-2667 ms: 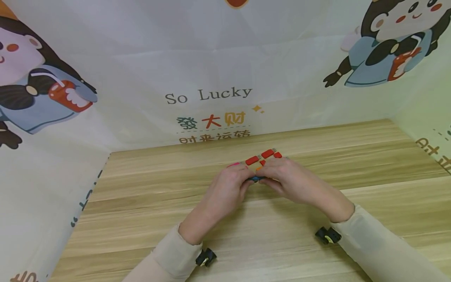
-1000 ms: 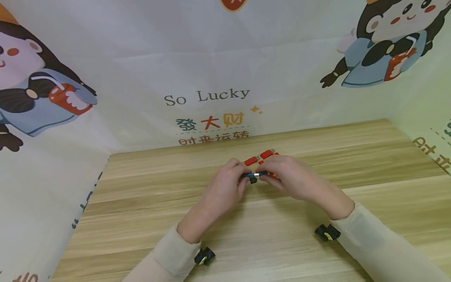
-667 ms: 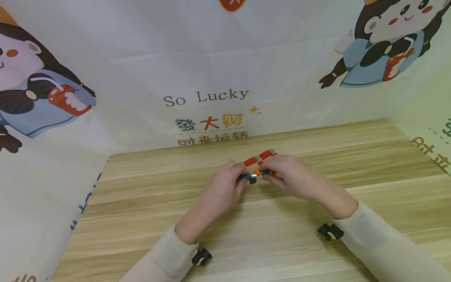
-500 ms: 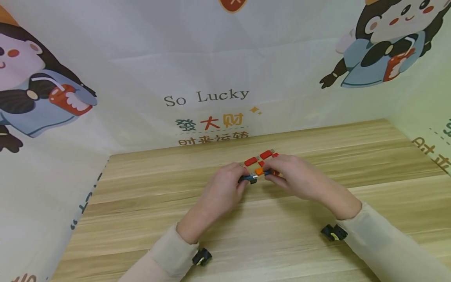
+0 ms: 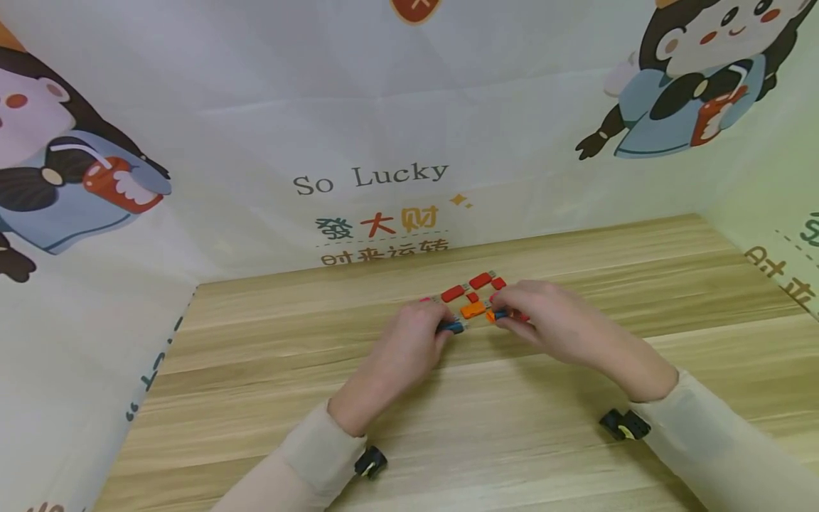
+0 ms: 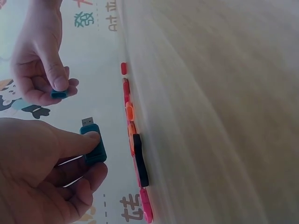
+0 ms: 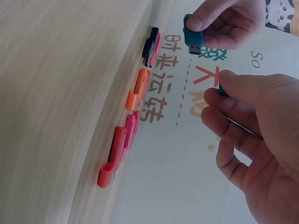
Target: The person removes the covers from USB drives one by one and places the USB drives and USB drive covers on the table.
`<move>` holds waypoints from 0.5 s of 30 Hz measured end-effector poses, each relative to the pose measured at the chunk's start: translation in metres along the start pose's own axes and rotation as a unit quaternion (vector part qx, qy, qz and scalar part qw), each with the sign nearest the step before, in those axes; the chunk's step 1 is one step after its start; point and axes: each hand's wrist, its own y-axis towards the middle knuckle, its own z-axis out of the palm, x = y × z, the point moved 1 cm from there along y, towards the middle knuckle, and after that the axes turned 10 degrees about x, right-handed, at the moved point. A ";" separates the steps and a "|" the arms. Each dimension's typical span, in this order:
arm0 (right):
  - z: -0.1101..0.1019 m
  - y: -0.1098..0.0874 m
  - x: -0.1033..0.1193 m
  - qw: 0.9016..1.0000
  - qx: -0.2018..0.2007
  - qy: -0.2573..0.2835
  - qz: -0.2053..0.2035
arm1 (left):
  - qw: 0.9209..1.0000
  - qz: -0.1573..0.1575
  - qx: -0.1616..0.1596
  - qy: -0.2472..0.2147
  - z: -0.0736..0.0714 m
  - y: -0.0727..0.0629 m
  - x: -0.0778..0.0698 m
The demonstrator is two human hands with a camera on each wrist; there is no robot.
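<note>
Between thumb and fingers my left hand (image 5: pixel 412 334) pinches a teal-blue USB flash drive (image 6: pixel 95 144), its metal plug bare and pointing toward the other hand. My right hand (image 5: pixel 550 316) pinches the small matching cap (image 6: pixel 59 94), separated from the drive by a short gap. Both hands are above the wooden table, and in the right wrist view the drive (image 7: pixel 194 37) and both hands appear raised over the row of other drives. Behind the hands lie two red flash drives (image 5: pixel 453 293) with red caps (image 5: pixel 498 283) beside them.
An orange flash drive (image 5: pixel 473 309) and its orange cap (image 5: pixel 490 316) lie between the hands. A black drive (image 6: pixel 140 161) and a pink drive (image 6: pixel 146 205) lie near the left hand. A printed cloth wall (image 5: pixel 256 178) stands behind the table (image 5: pixel 288 370).
The hands were together on the blue flash drive; the cap has come off. My right hand has moved right with it, uncovering the orange drive, while the left hand stays nearly in place.
</note>
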 end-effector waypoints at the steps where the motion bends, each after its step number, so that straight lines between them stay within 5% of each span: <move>1: -0.001 -0.001 0.000 1.000 0.000 -0.002 0.001 | 1.000 -0.003 0.004 0.000 0.001 0.001 0.000; 15: -0.003 -0.012 -0.003 1.000 -0.006 -0.022 0.003 | 0.997 -0.040 0.069 -0.022 0.012 0.013 -0.005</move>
